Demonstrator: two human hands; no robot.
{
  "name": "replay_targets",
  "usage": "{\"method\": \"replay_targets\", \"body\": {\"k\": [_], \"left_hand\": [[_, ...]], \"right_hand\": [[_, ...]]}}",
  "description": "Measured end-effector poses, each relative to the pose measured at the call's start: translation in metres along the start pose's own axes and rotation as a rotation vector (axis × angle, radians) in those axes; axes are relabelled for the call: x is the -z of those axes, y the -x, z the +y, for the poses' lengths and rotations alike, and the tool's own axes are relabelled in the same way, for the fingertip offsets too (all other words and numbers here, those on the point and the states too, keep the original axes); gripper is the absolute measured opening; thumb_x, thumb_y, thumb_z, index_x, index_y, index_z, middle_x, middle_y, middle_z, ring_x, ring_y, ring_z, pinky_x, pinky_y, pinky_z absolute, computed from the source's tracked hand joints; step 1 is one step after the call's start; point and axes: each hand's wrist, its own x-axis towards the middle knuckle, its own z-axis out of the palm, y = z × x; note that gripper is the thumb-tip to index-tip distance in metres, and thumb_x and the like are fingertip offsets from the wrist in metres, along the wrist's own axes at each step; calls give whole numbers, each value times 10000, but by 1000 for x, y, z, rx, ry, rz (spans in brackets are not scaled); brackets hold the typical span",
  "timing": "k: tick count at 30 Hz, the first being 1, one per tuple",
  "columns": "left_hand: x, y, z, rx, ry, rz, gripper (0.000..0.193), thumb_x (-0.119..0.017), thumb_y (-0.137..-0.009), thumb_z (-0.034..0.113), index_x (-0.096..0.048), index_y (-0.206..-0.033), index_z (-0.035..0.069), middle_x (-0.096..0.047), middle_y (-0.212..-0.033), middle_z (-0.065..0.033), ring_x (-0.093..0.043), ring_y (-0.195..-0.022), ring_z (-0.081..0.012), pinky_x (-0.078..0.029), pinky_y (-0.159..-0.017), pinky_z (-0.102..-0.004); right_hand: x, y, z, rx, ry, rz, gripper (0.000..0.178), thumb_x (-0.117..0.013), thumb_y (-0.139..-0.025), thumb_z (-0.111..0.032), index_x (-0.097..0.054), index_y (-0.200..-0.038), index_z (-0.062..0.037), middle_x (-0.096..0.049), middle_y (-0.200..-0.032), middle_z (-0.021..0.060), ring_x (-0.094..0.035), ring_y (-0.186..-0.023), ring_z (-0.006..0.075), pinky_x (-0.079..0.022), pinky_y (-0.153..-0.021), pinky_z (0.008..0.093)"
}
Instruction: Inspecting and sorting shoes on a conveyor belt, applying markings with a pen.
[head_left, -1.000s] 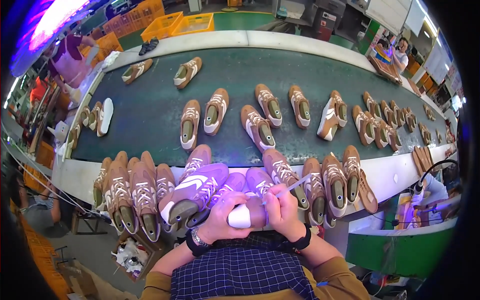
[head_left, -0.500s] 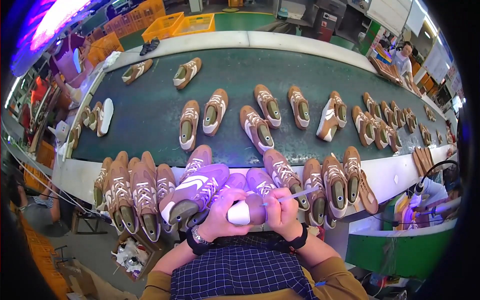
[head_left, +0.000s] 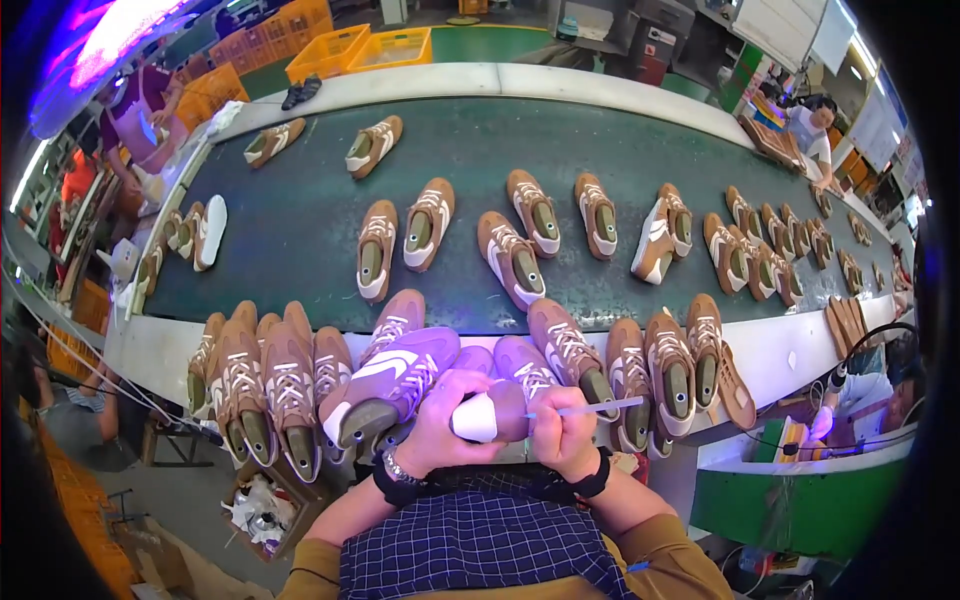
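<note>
Close to my body, my left hand (head_left: 440, 428) is wrapped round a brown shoe (head_left: 512, 408) with a white heel (head_left: 474, 418). Its heel end faces me; my fingers cover part of it. My right hand (head_left: 566, 430) pinches a slim, pale pen-like tool (head_left: 605, 406), whose thin tip meets the brown part of the shoe. The tool's back end points right. Just beyond my left hand leans a brown sneaker (head_left: 385, 385) with white laces, a white stripe and a dark green last inside, lit purple.
Several more brown sneakers (head_left: 288, 385) line the white ledge (head_left: 165, 350) on both sides of my hands. Others stand on the dark green conveyor belt (head_left: 300, 220). At the far right a co-worker (head_left: 808, 130) reaches over the belt. Yellow crates (head_left: 390, 48) stand behind it.
The tool in my right hand has swung flatter, its back end lower. My left hand keeps the shoe in nearly the same place. The far-right co-worker has leaned in, arm toward the belt.
</note>
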Motion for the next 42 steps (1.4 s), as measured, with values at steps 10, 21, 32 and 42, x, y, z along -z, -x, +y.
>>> {"method": "replay_targets", "body": {"k": [10,21,32,42], "left_hand": [[-1,-3,-1,10,43,73,648,-828,-513,157,-512,-1069,52,-556,-1008,-104,-564,-953,-243,-450,-837,-337],[-3,-5,0,25,37,42,649,-833,-514,162,-504,-1061,49,-548,-1041,-108,-550,-984,-229,-441,-856,-332],[-7,-12,2,9,15,59,640,-826,-519,158,-508,-1066,63,-547,-1002,-103,-559,-948,-244,-442,-842,-336],[10,-36,-5,200,431,-196,634,-822,-503,121,-582,-1084,40,-585,-1092,-73,-546,-1040,-187,-418,-920,-319]], "right_hand": [[-4,2,1,51,-57,-1,56,-473,-888,-56,-475,-868,-4,-554,-684,83,-512,-497,132,-422,-462,263],[-1,3,-2,-120,-132,22,50,-496,-883,-46,-497,-891,3,-563,-718,80,-541,-555,127,-448,-516,259],[4,8,9,34,-103,10,65,-526,-848,-51,-500,-891,-8,-577,-726,112,-564,-554,209,-446,-503,304],[23,3,2,-419,-716,92,118,-384,-955,-105,-436,-886,-24,-513,-657,34,-432,-491,45,-373,-447,191]]}}
